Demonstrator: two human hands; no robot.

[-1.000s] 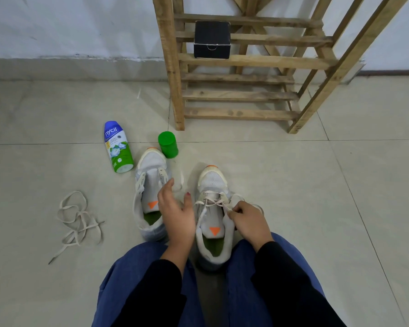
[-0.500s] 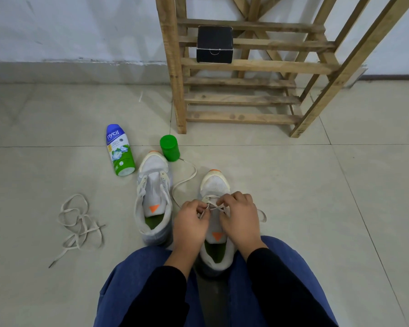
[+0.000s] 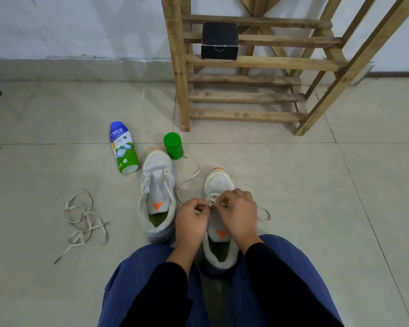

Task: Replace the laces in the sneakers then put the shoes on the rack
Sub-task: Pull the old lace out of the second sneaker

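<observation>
Pinching a cream lace [image 3: 211,203] between them, the left hand [image 3: 191,221] and right hand [image 3: 237,212] are curled closed over the eyelets of the right sneaker [image 3: 219,182], which stands on the tiled floor [image 3: 316,185] between the person's knees. The left sneaker [image 3: 157,197] (no lace threaded) stands just beside it. A loose lace [image 3: 84,220] lies toward the floor's left edge; the wooden rack [image 3: 246,97] stands against the far wall.

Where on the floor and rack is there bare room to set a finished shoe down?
Bare floor lies right of the right shoe, toward the rack foot. The rack's slats are bare right of the black box. Crowded: left shoe, green cap, bottle, loose lace.
</observation>
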